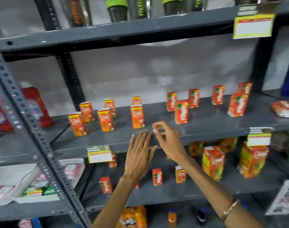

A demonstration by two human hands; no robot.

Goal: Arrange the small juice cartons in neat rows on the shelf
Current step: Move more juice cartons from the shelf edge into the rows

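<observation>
Small orange juice cartons [137,117] stand in loose rows on the left half of the grey middle shelf [206,127]. Red-orange cartons [181,112] stand scattered on its right half, up to a taller pair [238,105]. My left hand [138,155] is flat with fingers spread at the shelf's front edge, holding nothing. Beside it, my right hand [166,139] hovers just above the front edge with fingers curled loosely apart and nothing in them. Both hands are in front of the cartons and touch none.
The lower shelf [157,193] holds a few small cartons [157,176] and bigger juice packs [212,162]. Price tags [99,154] hang on shelf edges. A slotted grey upright [33,129] crosses the left. Red bottles [37,104] stand left; white trays [14,183] lie lower left.
</observation>
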